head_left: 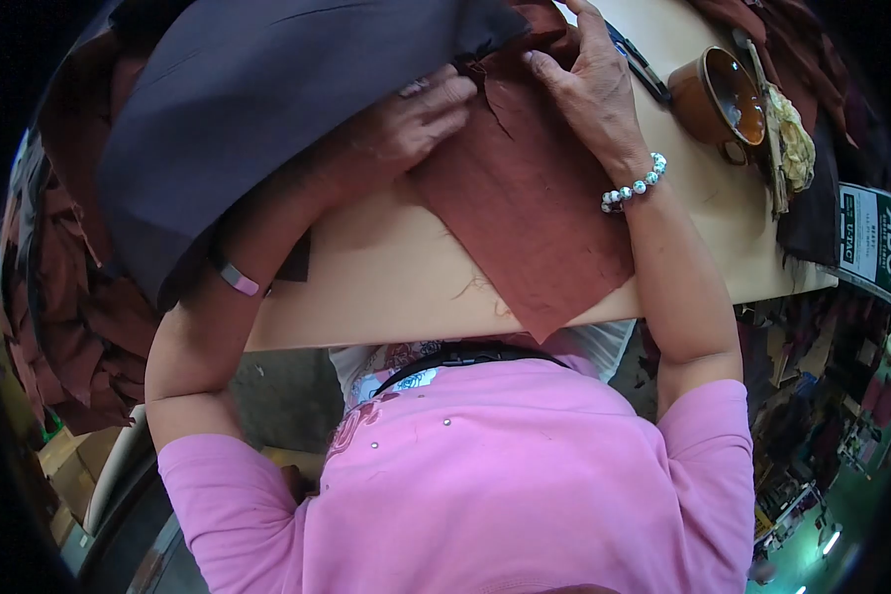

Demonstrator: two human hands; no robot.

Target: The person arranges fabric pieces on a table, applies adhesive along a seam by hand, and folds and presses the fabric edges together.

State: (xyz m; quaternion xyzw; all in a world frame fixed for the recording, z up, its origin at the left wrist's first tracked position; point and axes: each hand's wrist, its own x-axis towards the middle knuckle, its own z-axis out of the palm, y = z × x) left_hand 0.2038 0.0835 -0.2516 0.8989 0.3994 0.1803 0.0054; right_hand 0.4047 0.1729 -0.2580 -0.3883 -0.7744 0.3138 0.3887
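A dark grey-purple fabric piece (267, 109) drapes over my left forearm and covers part of it. My left hand (431, 114) is closed beside the fabric's lower edge, with its fingers curled; what they hold is hidden. To its right, a reddish-brown cloth (535, 198) lies on the table, one corner hanging over the front edge. My right hand (599, 94) rests on the upper right of this cloth, thumb and fingers apart. Frayed threads show where the two fabrics meet, between my hands.
The pale table (356, 262) has a brown glazed mug (698, 99) at the right, near a dark pen-like tool (642, 64) and a stick with a crumpled yellowish wad (792, 144). Heaped brown fabric (79, 337) hangs at the left. A green-and-white box (868, 238) stands at the right edge.
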